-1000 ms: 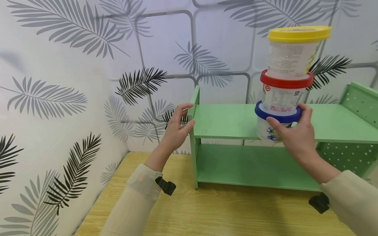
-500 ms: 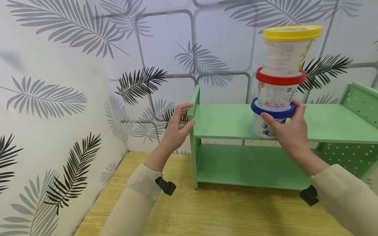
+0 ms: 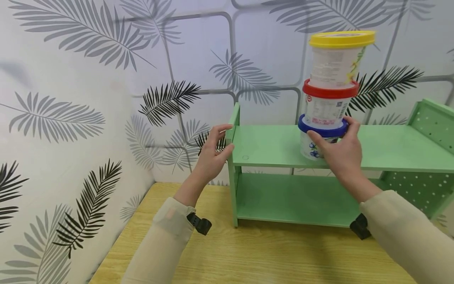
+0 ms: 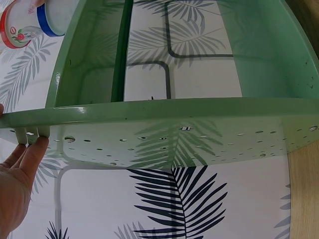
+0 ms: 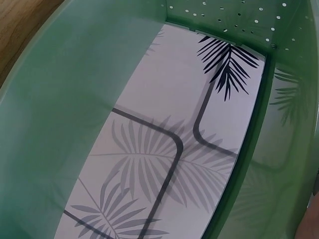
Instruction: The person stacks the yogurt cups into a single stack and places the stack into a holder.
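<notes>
My right hand (image 3: 342, 152) grips the blue-lidded tub (image 3: 307, 146), white with blueberries printed on it, with the thumb in front. On it stand a red-lidded tub (image 3: 324, 108) and a yellow-lidded tub (image 3: 330, 65), one above the other. The stack is at the front of the upper board of a green shelf (image 3: 269, 146); whether its base touches the board I cannot tell. My left hand (image 3: 211, 156) touches the shelf's left side panel (image 4: 174, 127) with thumb and fingertips. In the left wrist view, its fingers (image 4: 35, 154) lie against the panel's perforated outer face.
The shelf stands on a wooden table (image 3: 269, 252) against a leaf-patterned wall (image 3: 117, 118). Its lower board (image 3: 305, 199) lies beneath the stack, and a perforated right side panel (image 3: 434, 128) closes the far end.
My right hand has moved the stack of three tubs leftward and slightly up in view, from in front of the shelf's edge to the upper board. My left hand has stayed put.
</notes>
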`<state>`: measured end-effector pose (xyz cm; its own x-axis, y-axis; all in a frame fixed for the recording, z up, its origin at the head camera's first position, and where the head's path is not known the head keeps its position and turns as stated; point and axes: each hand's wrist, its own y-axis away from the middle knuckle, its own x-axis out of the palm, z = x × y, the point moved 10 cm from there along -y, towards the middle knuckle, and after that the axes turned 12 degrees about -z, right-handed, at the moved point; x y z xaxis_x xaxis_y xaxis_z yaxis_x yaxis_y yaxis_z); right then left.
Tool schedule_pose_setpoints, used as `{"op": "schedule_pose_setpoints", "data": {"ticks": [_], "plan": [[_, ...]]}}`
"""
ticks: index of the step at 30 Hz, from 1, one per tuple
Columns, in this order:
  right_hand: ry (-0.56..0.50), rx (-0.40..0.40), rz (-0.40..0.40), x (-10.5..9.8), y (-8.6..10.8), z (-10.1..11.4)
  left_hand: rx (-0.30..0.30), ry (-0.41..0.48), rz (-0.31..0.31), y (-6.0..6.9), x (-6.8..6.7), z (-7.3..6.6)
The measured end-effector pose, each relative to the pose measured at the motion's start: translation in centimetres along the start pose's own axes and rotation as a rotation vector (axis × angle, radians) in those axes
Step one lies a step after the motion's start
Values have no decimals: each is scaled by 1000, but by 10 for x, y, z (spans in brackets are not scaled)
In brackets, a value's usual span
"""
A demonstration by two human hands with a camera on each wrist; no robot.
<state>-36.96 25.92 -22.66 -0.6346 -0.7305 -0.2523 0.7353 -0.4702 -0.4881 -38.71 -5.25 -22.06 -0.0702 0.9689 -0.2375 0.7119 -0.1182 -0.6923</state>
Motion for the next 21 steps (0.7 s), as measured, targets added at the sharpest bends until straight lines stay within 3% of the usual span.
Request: {"op": "schedule_pose_setpoints", "data": {"ticks": [21], "plan": [[98,42,-3,10,-6,-5,5,5,-5,-1,0,-2]]}}
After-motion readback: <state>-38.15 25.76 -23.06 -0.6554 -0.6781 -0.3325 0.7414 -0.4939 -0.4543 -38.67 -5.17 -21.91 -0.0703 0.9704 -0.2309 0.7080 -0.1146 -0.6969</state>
